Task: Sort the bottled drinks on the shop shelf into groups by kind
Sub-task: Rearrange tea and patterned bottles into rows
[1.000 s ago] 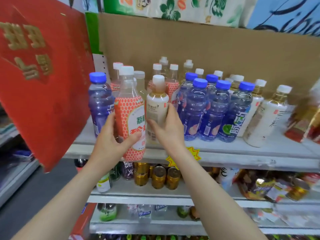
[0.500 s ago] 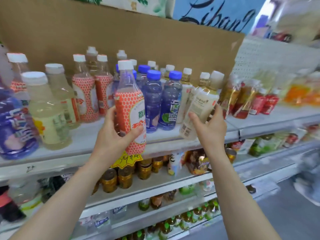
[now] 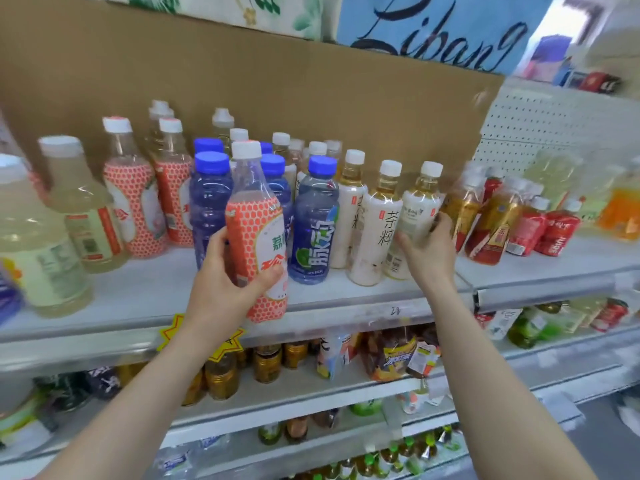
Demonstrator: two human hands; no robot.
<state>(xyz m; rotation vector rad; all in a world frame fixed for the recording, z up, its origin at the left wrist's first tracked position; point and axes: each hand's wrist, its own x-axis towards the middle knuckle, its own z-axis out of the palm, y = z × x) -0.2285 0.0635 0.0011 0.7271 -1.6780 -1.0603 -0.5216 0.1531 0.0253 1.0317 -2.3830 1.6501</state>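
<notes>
Orange bottle, white bottle in hands

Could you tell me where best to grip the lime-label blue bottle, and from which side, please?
Probably grip the lime-label bottle round its shoulder, below the cap, from the front. It stands upright at the front of the row, with bottles crowding its sides and back.

Only two arms of the person are seen. The left forearm and the right forearm are bare along all their visible length, slim and smooth. The left hand and the right hand are bare too, with slender fingers; the left thumb has a short nail.
</notes>
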